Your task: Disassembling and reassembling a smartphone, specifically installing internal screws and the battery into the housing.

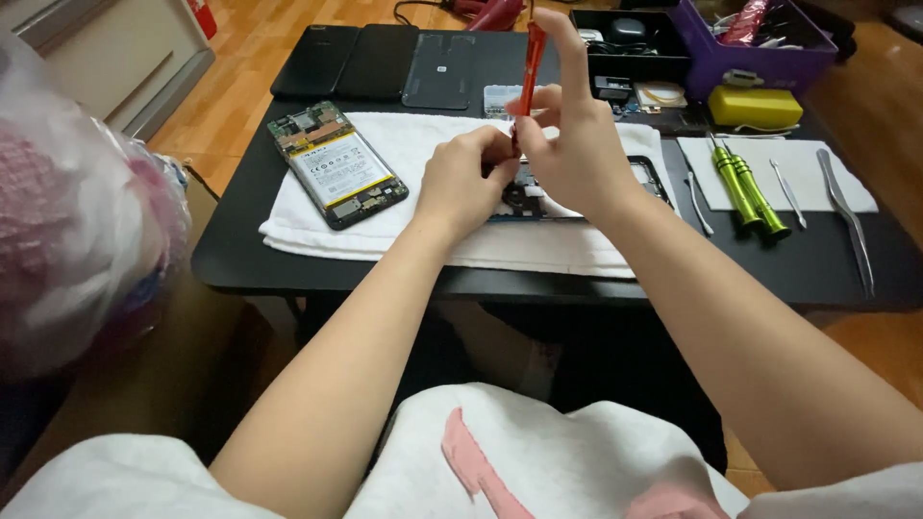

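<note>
Red screwdriver upright in right hand, fingers closed around shaft, tip down at phone frame on white towel. Left hand curled, pinching at frame beside tip. Opened phone lying left on towel.

Home repair desk: opened phone, screwdrivers, wood floor.

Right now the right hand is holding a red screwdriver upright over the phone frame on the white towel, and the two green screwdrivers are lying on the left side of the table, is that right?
Not quite. The green screwdrivers lie on the right side of the table, on a white sheet, as the head view shows. The rest holds: the right hand holds a red screwdriver upright over the phone frame on the white towel.
</note>
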